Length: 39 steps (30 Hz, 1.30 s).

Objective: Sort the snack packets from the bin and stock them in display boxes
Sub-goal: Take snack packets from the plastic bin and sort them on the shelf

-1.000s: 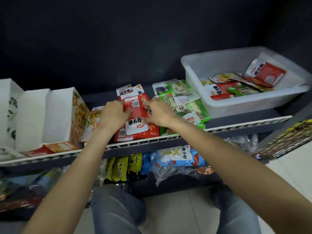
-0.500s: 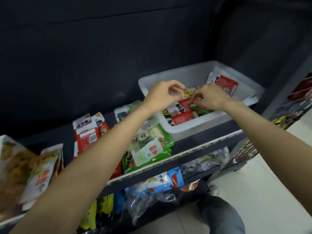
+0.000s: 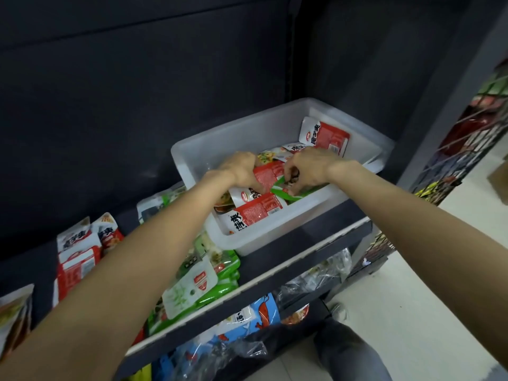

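- Both hands now lower inside the translucent bin [image 3: 192, 149] than half a second ago, among the packets rather than above them.
- Left hand [image 3: 242, 171]: fingers curled down onto a red-and-white packet [image 3: 265, 174], gripping it.
- Right hand [image 3: 305, 167]: fingertips pinching the edge of a green packet [image 3: 283, 189].
- Bin on the dark shelf [image 3: 302, 259], at its right end; at least three red-and-white packets inside, one leaning on the far wall [image 3: 327, 136], one at the near wall [image 3: 253, 213].
- Two sorted piles left of the bin: red stack [image 3: 79, 257], green stack [image 3: 209, 281]; packets per pile not countable.
- Bagged stock on lower shelf [image 3: 255, 317].
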{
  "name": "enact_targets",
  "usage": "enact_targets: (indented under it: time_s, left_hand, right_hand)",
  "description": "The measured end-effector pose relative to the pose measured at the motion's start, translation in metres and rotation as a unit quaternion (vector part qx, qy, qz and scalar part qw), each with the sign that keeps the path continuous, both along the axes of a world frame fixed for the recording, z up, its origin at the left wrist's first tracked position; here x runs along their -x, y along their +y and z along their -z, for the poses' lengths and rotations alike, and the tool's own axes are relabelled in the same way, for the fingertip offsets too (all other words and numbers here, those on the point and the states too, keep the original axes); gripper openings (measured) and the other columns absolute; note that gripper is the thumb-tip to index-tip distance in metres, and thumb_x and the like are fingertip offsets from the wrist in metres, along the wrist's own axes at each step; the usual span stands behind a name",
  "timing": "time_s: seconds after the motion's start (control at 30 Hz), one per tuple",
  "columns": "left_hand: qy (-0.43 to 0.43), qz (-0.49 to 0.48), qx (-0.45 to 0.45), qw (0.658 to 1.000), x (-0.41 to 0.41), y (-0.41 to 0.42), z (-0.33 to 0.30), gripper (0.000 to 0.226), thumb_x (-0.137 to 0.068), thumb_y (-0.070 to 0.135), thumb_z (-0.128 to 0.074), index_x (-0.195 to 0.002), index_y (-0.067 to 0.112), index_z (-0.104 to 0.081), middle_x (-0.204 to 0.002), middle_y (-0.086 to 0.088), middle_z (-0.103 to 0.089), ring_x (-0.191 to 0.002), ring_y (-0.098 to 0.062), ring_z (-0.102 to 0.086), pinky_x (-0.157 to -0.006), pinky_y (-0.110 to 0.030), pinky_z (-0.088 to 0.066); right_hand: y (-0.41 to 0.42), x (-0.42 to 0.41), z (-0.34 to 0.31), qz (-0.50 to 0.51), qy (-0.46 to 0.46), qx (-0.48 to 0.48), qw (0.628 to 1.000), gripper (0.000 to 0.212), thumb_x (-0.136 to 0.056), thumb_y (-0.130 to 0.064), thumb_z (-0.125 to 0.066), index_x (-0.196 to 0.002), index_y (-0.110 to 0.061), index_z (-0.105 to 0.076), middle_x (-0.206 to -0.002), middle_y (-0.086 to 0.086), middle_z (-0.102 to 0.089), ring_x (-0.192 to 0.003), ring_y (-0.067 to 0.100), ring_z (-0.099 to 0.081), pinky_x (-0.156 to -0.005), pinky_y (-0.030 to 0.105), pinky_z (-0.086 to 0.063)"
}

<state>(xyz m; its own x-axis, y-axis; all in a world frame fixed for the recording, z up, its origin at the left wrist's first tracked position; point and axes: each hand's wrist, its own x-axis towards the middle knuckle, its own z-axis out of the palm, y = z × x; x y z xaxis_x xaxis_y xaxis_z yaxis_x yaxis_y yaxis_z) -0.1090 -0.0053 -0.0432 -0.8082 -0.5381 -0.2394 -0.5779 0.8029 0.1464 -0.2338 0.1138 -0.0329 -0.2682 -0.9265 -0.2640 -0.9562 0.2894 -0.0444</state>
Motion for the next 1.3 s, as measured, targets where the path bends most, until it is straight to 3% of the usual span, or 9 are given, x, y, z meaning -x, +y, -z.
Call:
enact_targets:
  time_s: [0.13, 0.23, 0.37, 0.47, 0.53, 0.77, 0.93, 1.1, 1.3]
  left_hand:
    - [0.113, -0.021, 0.006, 0.993, -0.021, 0.003, -0.027, 0.045, -0.072, 0.025, -0.080, -0.112, 0.018, -0.061, -0.107, -0.001, -0.065, -0.087, -0.014, -0.055, -0.074, -0.027, -0.043]
    - [0.243, -0.067, -0.041, 0.967, -0.052, 0.008, -0.050, 0.034, -0.076, 0.021, -0.077, -0.108, 0.019, -0.066, -0.101, 0.005, -0.067, -0.088, -0.011, -0.061, -0.076, -0.026, -0.048]
    - [0.468, -0.142, -0.208, 0.847, -0.113, 0.021, -0.057, 0.022, -0.085, 0.012, -0.067, -0.106, 0.017, -0.063, -0.101, 0.004, -0.068, -0.095, -0.013, -0.064, -0.087, -0.032, -0.051]
    - [0.575, -0.174, -0.325, 0.730, -0.164, 0.037, -0.056, 0.022, -0.091, 0.004, -0.055, -0.110, 0.014, -0.063, -0.104, -0.001, -0.069, -0.094, -0.015, -0.066, -0.085, -0.027, -0.052]
    - [0.590, -0.194, -0.338, 0.707, -0.196, 0.046, -0.049, 0.026, -0.092, 0.002, -0.051, -0.108, 0.016, -0.066, -0.105, -0.003, -0.070, -0.098, -0.017, -0.065, -0.088, -0.029, -0.050]
    - [0.424, -0.351, -0.091, 0.830, -0.296, 0.041, -0.001, 0.053, -0.088, 0.019, -0.065, -0.137, 0.012, -0.047, -0.111, 0.003, -0.064, -0.098, -0.010, -0.061, -0.091, -0.024, -0.046]
    - [0.325, -0.352, -0.058, 0.876, -0.339, 0.048, 0.029, 0.046, -0.087, 0.021, -0.066, -0.131, 0.014, -0.054, -0.118, -0.005, -0.066, -0.105, -0.017, -0.060, -0.086, -0.024, -0.042]
    - [0.174, -0.313, 0.022, 0.933, -0.350, 0.044, 0.053, 0.068, -0.089, 0.048, -0.055, -0.145, 0.015, -0.035, -0.150, -0.008, -0.036, -0.139, -0.027, -0.026, -0.113, -0.035, -0.022]
    - [0.070, -0.253, 0.070, 0.962, -0.347, 0.037, 0.060, 0.070, -0.094, 0.056, -0.037, -0.151, 0.020, -0.019, -0.158, 0.003, -0.016, -0.146, -0.018, -0.005, -0.119, -0.042, -0.004]
  right_hand:
    - [0.003, -0.006, -0.003, 0.016, 0.003, 0.085, 0.996, 0.036, -0.079, -0.040, -0.072, -0.111, -0.025, -0.061, -0.113, -0.002, -0.062, -0.096, 0.018, -0.057, -0.077, 0.031, -0.047]
    - [0.008, -0.025, -0.009, 0.026, -0.045, 0.261, 0.964, 0.031, -0.082, -0.035, -0.070, -0.109, -0.022, -0.061, -0.109, -0.001, -0.065, -0.094, 0.018, -0.061, -0.077, 0.034, -0.051]
    - [0.013, -0.076, -0.027, 0.051, -0.217, 0.453, 0.863, 0.030, -0.086, -0.034, -0.067, -0.112, -0.020, -0.063, -0.107, -0.002, -0.065, -0.096, 0.010, -0.061, -0.084, 0.031, -0.050]
    - [0.006, -0.134, -0.039, 0.061, -0.393, 0.417, 0.817, 0.043, -0.086, -0.031, -0.068, -0.125, -0.020, -0.054, -0.100, 0.000, -0.067, -0.082, 0.007, -0.067, -0.073, 0.023, -0.055]
    - [-0.005, -0.171, -0.040, 0.046, -0.447, 0.377, 0.810, 0.051, -0.085, -0.026, -0.070, -0.129, -0.018, -0.047, -0.093, 0.002, -0.068, -0.078, 0.007, -0.067, -0.071, 0.021, -0.055]
    - [-0.046, -0.272, 0.009, 0.065, -0.462, 0.281, 0.839, 0.066, -0.078, -0.019, -0.076, -0.134, -0.015, -0.044, -0.095, 0.008, -0.069, -0.089, 0.021, -0.067, -0.085, 0.044, -0.053]
    - [-0.059, -0.315, 0.047, 0.039, -0.393, 0.207, 0.895, 0.052, -0.086, -0.018, -0.069, -0.132, -0.008, -0.048, -0.114, 0.010, -0.067, -0.103, 0.021, -0.063, -0.089, 0.023, -0.045]
    - [-0.067, -0.330, 0.055, -0.005, -0.280, 0.193, 0.940, 0.047, -0.087, -0.024, -0.067, -0.130, -0.009, -0.053, -0.125, 0.014, -0.052, -0.112, 0.028, -0.056, -0.099, 0.034, -0.044]
    - [-0.049, -0.308, 0.032, -0.103, -0.202, 0.223, 0.948, 0.034, -0.092, -0.025, -0.058, -0.126, -0.018, -0.059, -0.131, 0.006, -0.051, -0.122, 0.023, -0.048, -0.101, 0.032, -0.039]
